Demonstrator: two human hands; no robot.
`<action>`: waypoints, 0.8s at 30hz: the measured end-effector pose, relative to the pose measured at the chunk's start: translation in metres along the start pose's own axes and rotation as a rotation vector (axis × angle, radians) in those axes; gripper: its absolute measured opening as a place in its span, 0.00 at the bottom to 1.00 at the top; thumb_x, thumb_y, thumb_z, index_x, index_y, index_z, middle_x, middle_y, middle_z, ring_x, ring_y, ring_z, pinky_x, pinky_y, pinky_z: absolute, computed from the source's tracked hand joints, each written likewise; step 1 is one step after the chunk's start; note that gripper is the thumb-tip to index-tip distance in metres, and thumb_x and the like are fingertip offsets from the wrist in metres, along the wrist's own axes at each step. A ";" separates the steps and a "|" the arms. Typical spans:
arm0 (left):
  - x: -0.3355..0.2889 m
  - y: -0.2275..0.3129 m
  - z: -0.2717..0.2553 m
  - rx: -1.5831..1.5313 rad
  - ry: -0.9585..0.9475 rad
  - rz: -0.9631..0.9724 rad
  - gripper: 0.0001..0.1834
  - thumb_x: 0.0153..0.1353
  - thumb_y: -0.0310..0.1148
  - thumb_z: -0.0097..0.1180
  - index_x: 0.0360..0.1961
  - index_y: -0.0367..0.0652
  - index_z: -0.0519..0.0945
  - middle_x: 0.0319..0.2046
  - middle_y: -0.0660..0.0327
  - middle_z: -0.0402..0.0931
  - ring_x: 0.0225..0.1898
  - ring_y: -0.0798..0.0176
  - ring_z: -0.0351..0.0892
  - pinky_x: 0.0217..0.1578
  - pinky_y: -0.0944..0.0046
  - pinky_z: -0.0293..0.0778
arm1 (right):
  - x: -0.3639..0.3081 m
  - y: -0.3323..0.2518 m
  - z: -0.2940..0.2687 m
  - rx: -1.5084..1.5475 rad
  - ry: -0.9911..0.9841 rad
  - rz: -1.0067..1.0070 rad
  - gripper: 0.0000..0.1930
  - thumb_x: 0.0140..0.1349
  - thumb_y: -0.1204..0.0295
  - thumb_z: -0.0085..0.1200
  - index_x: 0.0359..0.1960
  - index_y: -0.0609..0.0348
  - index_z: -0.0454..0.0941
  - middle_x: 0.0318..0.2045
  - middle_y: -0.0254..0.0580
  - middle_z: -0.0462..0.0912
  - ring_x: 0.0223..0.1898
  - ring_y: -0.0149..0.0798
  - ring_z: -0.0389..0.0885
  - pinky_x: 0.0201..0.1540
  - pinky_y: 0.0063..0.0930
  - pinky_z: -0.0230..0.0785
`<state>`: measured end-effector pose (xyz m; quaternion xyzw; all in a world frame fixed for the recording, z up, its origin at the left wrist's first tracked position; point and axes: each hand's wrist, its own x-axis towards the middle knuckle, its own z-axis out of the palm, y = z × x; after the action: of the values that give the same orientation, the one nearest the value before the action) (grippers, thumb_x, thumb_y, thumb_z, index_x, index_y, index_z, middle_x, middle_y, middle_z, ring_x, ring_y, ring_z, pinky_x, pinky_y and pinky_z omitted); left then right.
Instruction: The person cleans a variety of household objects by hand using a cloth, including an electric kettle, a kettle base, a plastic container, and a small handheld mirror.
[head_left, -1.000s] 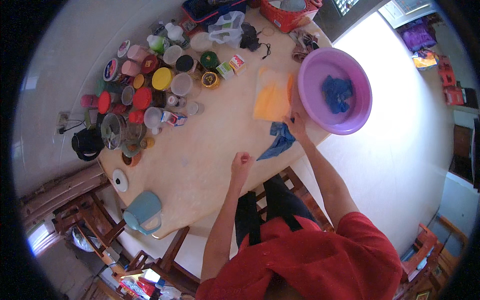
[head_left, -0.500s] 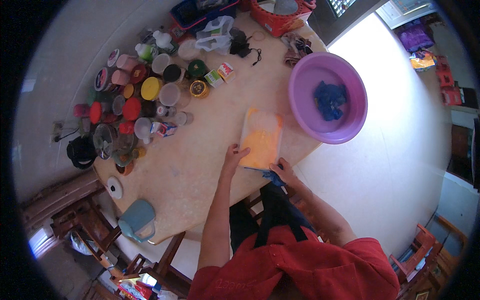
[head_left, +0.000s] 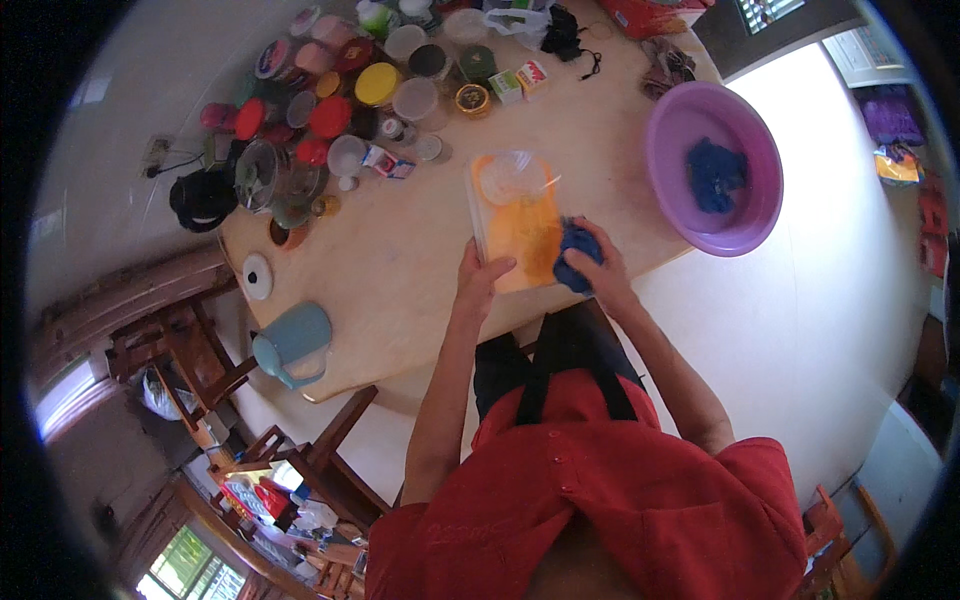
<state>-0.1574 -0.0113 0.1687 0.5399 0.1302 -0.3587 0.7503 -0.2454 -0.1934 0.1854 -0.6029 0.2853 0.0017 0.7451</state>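
1. Here, in the head view, the left hand (head_left: pixel 478 280) is partly closed around the lower left corner of a clear-and-orange container (head_left: pixel 525 225); its thumb lies across the face, and its other fingers are mostly hidden behind the side.
2. The right hand (head_left: pixel 600 268) is curled, bunching a blue cloth (head_left: pixel 578 240) between thumb and fingers and pressing it against the container's right side.
3. The container is between the two hands, in front of the person's body, over the near part of the tabletop (head_left: pixel 390 270); whether its underside touches the surface, I cannot tell.
4. To the right, near the tabletop's edge, sits a purple basin (head_left: pixel 672 150) with a dark blue wad of fabric (head_left: pixel 716 178) inside.
5. At the left stand a cluster of lidded jars (head_left: pixel 378 85) and, nearer the person, a teal pitcher (head_left: pixel 300 333).
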 end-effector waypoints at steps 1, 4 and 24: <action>-0.009 0.005 -0.003 0.002 -0.033 0.084 0.38 0.45 0.19 0.55 0.59 0.36 0.56 0.49 0.55 0.67 0.49 0.60 0.70 0.49 0.65 0.68 | -0.005 -0.014 0.015 -0.086 -0.122 -0.113 0.23 0.55 0.68 0.54 0.53 0.56 0.67 0.52 0.45 0.67 0.53 0.42 0.65 0.57 0.36 0.57; -0.033 0.027 -0.004 0.012 -0.032 0.061 0.45 0.44 0.15 0.52 0.65 0.40 0.47 0.54 0.55 0.63 0.52 0.60 0.68 0.50 0.66 0.67 | -0.013 -0.029 0.059 -0.393 -0.308 -0.468 0.20 0.57 0.67 0.51 0.51 0.55 0.69 0.53 0.44 0.67 0.54 0.46 0.64 0.60 0.39 0.50; -0.108 0.065 -0.070 -0.062 0.035 0.177 0.48 0.43 0.16 0.56 0.64 0.32 0.43 0.52 0.49 0.64 0.49 0.59 0.71 0.47 0.65 0.70 | 0.002 -0.041 0.165 -0.601 -0.249 -0.940 0.14 0.53 0.72 0.55 0.41 0.60 0.70 0.45 0.52 0.70 0.49 0.52 0.69 0.50 0.39 0.62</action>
<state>-0.1763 0.1051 0.2511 0.5318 0.1062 -0.2774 0.7931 -0.1596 -0.0570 0.2393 -0.8457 -0.1165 -0.1780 0.4894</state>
